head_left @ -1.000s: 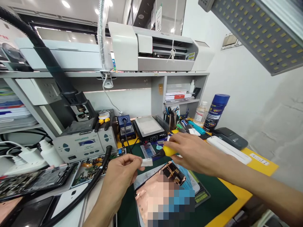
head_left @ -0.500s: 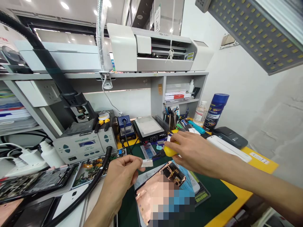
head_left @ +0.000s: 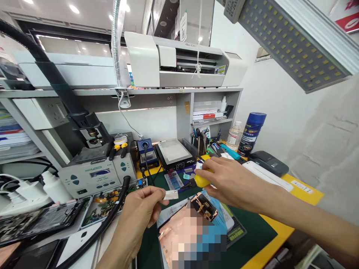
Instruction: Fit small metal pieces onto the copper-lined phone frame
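Between the thumb and fingers of my left hand (head_left: 144, 205) is a small whitish strip (head_left: 171, 195). My right hand (head_left: 221, 175) is wrapped round a yellow bottle (head_left: 201, 181) whose dark nozzle (head_left: 190, 184) points left, a little above and right of the strip. The nozzle and the strip look apart. Below both hands lies a copper-coloured panel (head_left: 174, 231) with a dark cut-out section at its upper right; its lower part is pixelated. It rests over a blue and white sheet on the green mat (head_left: 260, 231).
A hot plate (head_left: 175, 151) and a blue soldering station (head_left: 147, 153) stand behind the hands. On the left are a grey control unit (head_left: 86, 179), a black hose (head_left: 112, 216) and trays of parts. A blue spray can (head_left: 251, 134) stands right.
The view has shifted slightly. The nozzle of the yellow bottle, close to the strip in my left hand before, now sits a little farther from it.
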`<action>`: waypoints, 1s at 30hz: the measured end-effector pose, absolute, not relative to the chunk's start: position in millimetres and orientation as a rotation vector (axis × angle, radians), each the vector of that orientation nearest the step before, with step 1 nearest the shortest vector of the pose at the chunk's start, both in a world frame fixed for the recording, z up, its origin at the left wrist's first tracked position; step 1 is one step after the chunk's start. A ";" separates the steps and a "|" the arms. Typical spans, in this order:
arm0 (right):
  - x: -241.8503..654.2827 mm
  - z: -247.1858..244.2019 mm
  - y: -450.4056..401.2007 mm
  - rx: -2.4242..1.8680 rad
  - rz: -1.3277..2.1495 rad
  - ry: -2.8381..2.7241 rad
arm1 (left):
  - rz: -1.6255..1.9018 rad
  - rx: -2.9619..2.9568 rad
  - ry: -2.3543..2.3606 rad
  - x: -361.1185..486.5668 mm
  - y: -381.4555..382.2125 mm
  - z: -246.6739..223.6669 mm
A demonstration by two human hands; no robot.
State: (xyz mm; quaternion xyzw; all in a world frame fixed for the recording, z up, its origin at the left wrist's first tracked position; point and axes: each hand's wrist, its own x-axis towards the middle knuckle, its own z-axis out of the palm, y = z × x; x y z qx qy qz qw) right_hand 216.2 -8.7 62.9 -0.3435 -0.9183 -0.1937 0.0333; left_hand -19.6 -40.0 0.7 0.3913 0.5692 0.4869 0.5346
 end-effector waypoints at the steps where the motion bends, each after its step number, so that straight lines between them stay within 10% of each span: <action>1: 217.1 62.3 -8.6 -1.055 -0.586 -2.821 | 1.162 0.931 1.355 -20.1 -39.7 0.2; 15: 288.9 54.8 42.0 -1.497 0.496 -1.987 | 1.159 0.865 1.364 -22.8 -36.6 -4.8; 30: 288.7 -14.7 110.8 -1.931 0.258 -1.836 | 1.117 0.831 1.360 -32.8 -24.0 -27.2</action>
